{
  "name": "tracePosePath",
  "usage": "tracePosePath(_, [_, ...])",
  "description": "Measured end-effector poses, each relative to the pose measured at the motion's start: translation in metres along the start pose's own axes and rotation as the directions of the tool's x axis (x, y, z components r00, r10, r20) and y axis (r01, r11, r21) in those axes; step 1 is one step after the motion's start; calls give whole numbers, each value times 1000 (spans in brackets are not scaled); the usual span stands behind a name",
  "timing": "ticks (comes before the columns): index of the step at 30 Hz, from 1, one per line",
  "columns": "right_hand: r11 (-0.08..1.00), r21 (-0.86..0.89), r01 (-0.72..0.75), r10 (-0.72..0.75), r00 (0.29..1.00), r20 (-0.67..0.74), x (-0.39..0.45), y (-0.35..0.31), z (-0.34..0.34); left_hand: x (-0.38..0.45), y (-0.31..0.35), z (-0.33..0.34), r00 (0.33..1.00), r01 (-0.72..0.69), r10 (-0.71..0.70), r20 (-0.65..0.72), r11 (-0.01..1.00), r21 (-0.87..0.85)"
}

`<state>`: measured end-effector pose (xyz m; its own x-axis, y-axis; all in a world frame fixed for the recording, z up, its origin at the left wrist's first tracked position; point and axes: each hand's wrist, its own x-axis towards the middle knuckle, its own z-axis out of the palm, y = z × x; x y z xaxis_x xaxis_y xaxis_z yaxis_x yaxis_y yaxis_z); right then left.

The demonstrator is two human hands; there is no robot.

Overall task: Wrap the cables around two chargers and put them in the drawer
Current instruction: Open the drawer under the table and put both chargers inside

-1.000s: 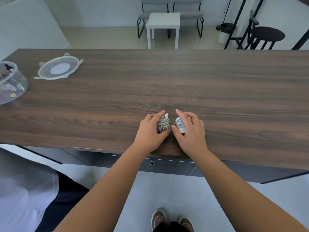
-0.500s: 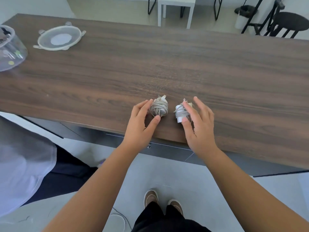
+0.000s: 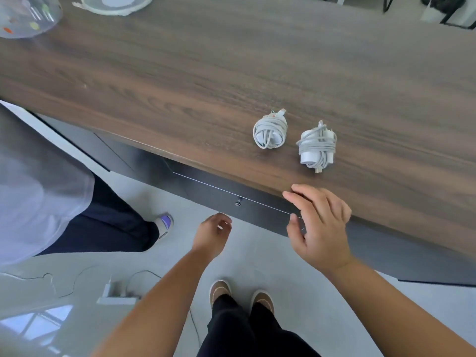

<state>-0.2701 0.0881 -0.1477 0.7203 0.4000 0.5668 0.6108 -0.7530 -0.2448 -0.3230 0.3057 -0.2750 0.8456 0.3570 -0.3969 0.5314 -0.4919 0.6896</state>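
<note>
tabletop edge: running diagonally, shut drawer with small knob sitting under it
open room: floor gap below drawer front
left hand: hanging just below knob, fingers loosely curled, holding nothing
right hand: hovering at tabletop edge, fingers spread, gripping nothing
around: second person's leg standing left; bowl, lid far left
left charger: lying near edge, cable wrapped, plug tip pointing away
right charger: sitting just beside it, apart, long axis running near-to-far
</note>
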Motion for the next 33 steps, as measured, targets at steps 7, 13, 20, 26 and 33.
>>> tracePosePath(7, [979, -71, 192, -202, 962, -184, -28, -7, 67, 95, -49, 52, 968, 127, -157, 194, 979, 158])
tracePosePath(13, [901, -432, 28, 43, 987, 155, -89, 54, 161, 163, -91, 102, 967, 134, -168, 189, 975, 180])
tracePosePath(20, [847, -529, -63, 253, 921, 295, -117, 98, 233, 220, -116, 161, 973, 199, -203, 109, 979, 46])
tracePosePath(26, [866, -489, -106, 263, 928, 265, -126, 105, 250, 230, -114, 186, 986, 168, -162, 44, 972, -166])
tracePosePath(33, [886, -453, -102, 248, 929, 275, -126, 107, 244, 232, -125, 185, 966, 258, -245, 83, 938, -233])
